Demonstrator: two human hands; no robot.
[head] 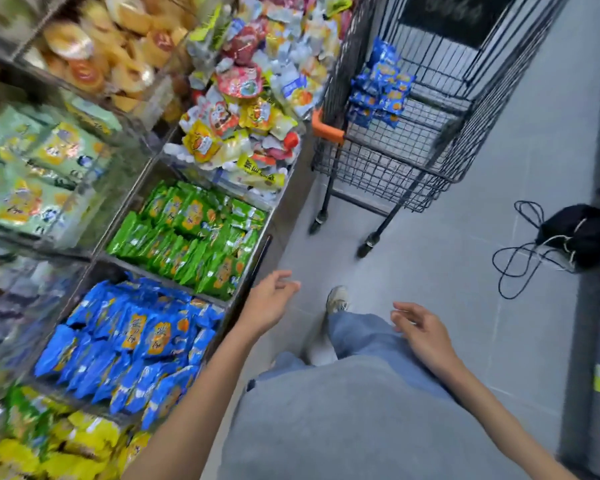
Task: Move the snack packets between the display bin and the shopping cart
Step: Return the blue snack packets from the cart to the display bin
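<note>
Blue snack packets [132, 344] fill a display bin [222, 327] at the lower left. A pile of the same blue packets [381, 88] lies in the black wire shopping cart [388, 168] standing ahead on the aisle floor. My left hand [269, 299] hangs open and empty just right of the bin's front edge, above the floor. My right hand [421, 329] is also open and empty, over my jeans at the centre right. Neither hand touches a packet.
Bins of green packets [191, 233], mixed packets [253, 109] and yellow packets [59, 448] adjoin the blue bin. The cart has an orange handle [326, 131]. A black bag with cords [568, 237] lies on the grey floor at right, by a shelf edge.
</note>
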